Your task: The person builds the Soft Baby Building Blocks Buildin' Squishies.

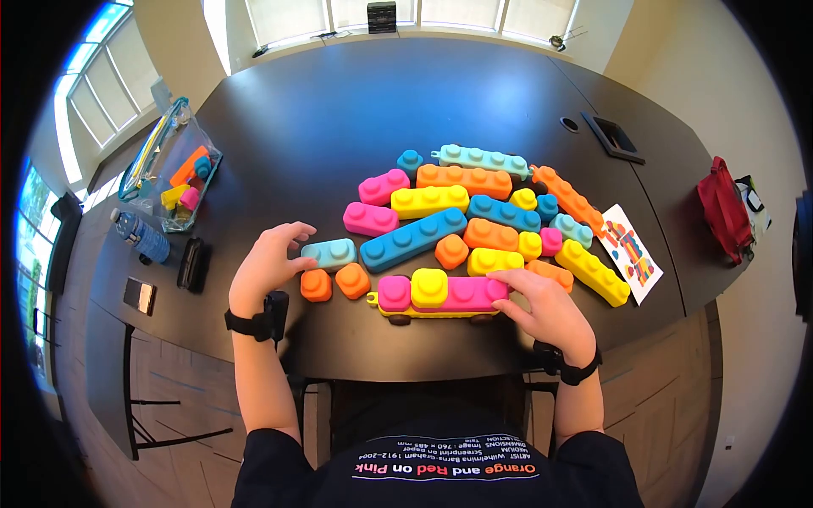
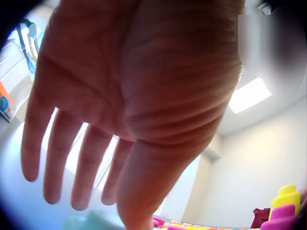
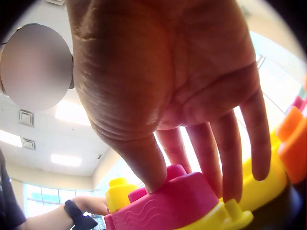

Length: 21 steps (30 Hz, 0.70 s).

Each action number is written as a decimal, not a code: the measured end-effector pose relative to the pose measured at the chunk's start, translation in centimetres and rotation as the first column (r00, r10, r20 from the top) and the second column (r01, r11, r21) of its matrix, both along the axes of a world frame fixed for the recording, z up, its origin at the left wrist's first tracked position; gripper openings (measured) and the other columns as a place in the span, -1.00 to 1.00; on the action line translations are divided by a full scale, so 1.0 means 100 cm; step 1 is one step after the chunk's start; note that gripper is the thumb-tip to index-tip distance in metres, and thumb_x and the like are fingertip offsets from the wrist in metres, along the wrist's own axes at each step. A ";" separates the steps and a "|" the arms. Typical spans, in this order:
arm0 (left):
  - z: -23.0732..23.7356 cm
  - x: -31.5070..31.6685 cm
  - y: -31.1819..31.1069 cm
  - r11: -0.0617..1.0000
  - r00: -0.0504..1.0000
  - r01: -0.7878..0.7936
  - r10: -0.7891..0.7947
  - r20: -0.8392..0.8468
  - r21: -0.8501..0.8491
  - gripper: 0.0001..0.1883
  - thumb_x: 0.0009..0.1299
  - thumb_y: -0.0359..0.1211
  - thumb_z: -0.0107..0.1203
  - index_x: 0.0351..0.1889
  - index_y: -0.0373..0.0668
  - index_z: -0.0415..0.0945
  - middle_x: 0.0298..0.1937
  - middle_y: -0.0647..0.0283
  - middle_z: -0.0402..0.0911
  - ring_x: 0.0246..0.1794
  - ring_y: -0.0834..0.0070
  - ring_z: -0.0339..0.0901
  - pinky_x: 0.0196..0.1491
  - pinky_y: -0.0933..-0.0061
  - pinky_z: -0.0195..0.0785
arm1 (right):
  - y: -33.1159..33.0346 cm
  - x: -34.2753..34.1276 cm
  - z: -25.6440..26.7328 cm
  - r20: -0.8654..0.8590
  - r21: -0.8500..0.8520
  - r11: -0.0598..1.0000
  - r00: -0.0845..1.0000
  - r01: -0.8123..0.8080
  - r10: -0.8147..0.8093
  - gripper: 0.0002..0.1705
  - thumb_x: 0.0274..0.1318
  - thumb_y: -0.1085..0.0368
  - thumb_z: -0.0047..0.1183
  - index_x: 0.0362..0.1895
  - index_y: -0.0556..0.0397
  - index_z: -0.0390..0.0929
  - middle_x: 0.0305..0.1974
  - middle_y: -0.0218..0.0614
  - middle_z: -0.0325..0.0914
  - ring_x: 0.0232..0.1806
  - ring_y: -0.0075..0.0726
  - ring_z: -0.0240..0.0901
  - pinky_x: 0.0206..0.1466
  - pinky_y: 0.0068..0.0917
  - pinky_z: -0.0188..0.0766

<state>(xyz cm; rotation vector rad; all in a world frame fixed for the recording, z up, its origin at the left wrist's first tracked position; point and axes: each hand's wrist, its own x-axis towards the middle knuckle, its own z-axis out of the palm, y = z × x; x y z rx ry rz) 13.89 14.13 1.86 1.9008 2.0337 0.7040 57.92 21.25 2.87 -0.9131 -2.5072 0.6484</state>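
Note:
My right hand (image 1: 549, 308) pinches the right end of a long pink block (image 1: 471, 294), thumb (image 3: 144, 165) on the near side and fingers behind. That block lies on a yellow wheeled base (image 1: 440, 315), beside a yellow block (image 1: 429, 286) and a square pink block (image 1: 395, 293). My left hand (image 1: 264, 264) is spread around the left end of a light blue block (image 1: 329, 253), thumb tip close by it. In the left wrist view its fingers (image 2: 86, 167) are straight and apart. Two small orange blocks (image 1: 352, 280) sit just in front of the light blue one.
Many colored blocks, including a long blue block (image 1: 415, 240), fill the table's middle. A printed picture card (image 1: 631, 254) lies to their right. On the left are a clear bag (image 1: 178, 207) with blocks, a water bottle (image 1: 146, 237), a black case (image 1: 192, 264) and a phone (image 1: 140, 296).

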 end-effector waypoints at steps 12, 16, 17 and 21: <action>0.036 0.071 0.001 0.906 0.992 0.037 -0.083 0.090 0.422 -0.63 0.35 -0.59 0.33 0.11 -0.25 0.58 0.07 0.13 0.62 0.04 0.27 0.66 0.06 0.33 0.60 | -0.002 -0.004 0.015 -0.012 0.012 1.000 1.000 0.011 -0.011 -0.45 0.29 0.24 0.31 0.33 0.03 0.56 0.16 -0.08 0.68 0.15 0.07 0.63 0.22 -0.19 0.55; 0.048 0.126 0.008 0.835 0.938 0.233 -0.328 0.111 0.498 -0.58 0.31 -0.59 0.34 0.15 -0.19 0.62 0.11 0.12 0.62 0.05 0.16 0.64 0.06 0.26 0.56 | 0.000 -0.020 0.027 -0.282 0.095 0.995 0.958 -0.015 0.041 -0.30 0.22 0.29 0.39 0.43 0.05 0.48 0.28 -0.06 0.61 0.22 0.10 0.61 0.30 -0.18 0.52; 0.048 0.137 0.010 0.820 0.906 0.284 -0.399 0.140 0.498 -0.57 0.30 -0.59 0.34 0.15 -0.18 0.63 0.11 0.10 0.62 0.05 0.13 0.64 0.05 0.25 0.55 | 0.000 -0.024 0.031 -0.282 0.095 0.995 0.959 -0.013 0.040 -0.30 0.22 0.29 0.39 0.43 0.05 0.48 0.28 -0.06 0.61 0.22 0.10 0.61 0.30 -0.18 0.52; 0.046 0.163 0.013 0.797 0.843 0.412 -0.517 0.146 0.442 -0.54 0.37 -0.53 0.33 0.24 -0.18 0.58 0.13 0.07 0.61 0.07 0.07 0.64 0.11 0.21 0.55 | 0.001 -0.023 0.033 -0.296 0.142 0.989 0.952 -0.032 0.073 -0.32 0.22 0.29 0.40 0.40 0.06 0.47 0.28 -0.08 0.61 0.21 0.07 0.62 0.24 -0.20 0.55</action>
